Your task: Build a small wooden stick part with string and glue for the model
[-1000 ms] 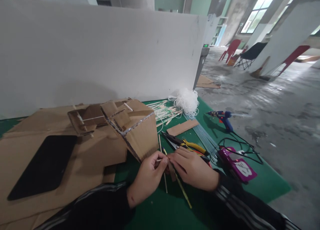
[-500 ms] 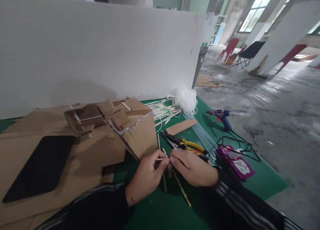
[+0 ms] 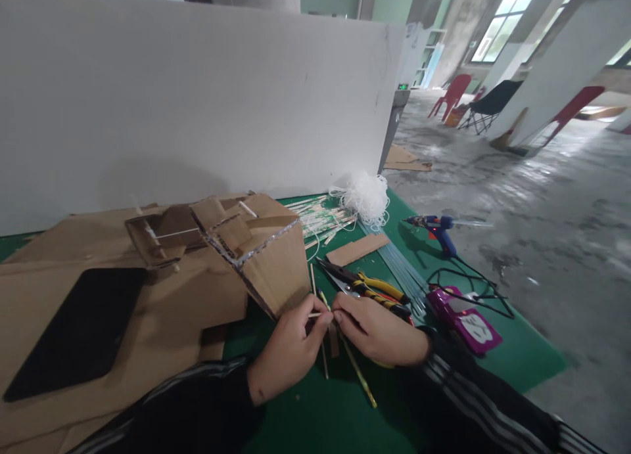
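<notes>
Two hands (image 3: 377,329) meet low in front of us, the right one bent in from the right, and our left hand (image 3: 290,345) comes toward it from the other side, with the fingertips nearly touching. Between the left thumb and forefinger we see a short pale stick (image 3: 314,315), pinched firmly, with no gap showing. Its long axis lies roughly crosswise and points at the right fingertips, so the left hand is the nearer one and the right fingers sit just beyond the stick's hidden end. Those right fingers are curled close to the thumb; whether they grip that end, or anything, we cannot tell.

Under the meeting point, a small cardboard strip (image 3: 334,342) shows below the fingertips, its length running toward us. To its right, a yellow-marked stick (image 3: 362,378) slants across the green table (image 3: 296,421), its near end angled rightward; to its left, a long thin stick (image 3: 313,280) passes behind the left thumb and fingers. How high the pinched stick sits above these is hard for us to judge.

Pliers (image 3: 379,288) lie just beyond the right hand, partly covered by it. The cardboard model (image 3: 279,263) stands tilted just past the left hand; whether the knuckles touch its lower edge we cannot say.
</notes>
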Tool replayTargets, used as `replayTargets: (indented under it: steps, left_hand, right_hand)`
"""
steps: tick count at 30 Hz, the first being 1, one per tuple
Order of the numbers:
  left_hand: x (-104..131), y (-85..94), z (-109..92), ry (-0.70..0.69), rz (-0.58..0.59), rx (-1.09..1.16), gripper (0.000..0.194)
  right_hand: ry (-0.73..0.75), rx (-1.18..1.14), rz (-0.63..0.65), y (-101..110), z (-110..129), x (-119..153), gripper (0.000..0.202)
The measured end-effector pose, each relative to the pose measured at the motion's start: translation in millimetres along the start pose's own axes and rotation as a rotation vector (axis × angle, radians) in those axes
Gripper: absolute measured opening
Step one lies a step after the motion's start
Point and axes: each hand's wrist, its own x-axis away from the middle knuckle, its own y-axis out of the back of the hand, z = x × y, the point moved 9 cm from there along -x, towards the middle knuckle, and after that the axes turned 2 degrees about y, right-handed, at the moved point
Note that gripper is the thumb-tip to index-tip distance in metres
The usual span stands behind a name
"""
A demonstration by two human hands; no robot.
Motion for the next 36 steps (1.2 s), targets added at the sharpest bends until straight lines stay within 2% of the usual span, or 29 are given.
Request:
replayTargets:
  steps: [6, 12, 18, 26, 31, 36]
  left_hand:
    - [1.4, -6.9, 8.1, 0.036, 0.041, 0.045, 0.023]
    - [1.9, -10.4, 4.3, 0.023, 0.089, 0.069, 0.023]
    - [1.8, -8.4, -1.1, -0.02, 0.089, 0.001, 0.024]
    - [5.7, -8.9, -12.6, -0.124, 0.134, -0.346, 0.022]
    - [7.7, -15.3, -14.0, -0.281, 0.122, -0.604, 0.025]
    - [11.5, -21.8, -18.5, -0.411, 0.12, -0.739, 0.03]
  right_hand:
    - [-0.024, -0.036, 0.006, -2.0, -1.7, -0.7, 0.011]
    - [-0.054, -0.131, 0.022, -1.5, -1.0, 0.6, 0.022]
    - [-0.035, -0.067, 0.028, -0.9, -3.1, -0.6, 0.016]
    - [-0.025, -0.06, 0.053, 0.9, -4.3, 2.8, 0.011]
    - [-0.019, -0.052, 0.071, 3.8, -3.6, 3.9, 0.014]
    - [0.014, -0.046, 0.104, 4.6, -1.7, 4.7, 0.019]
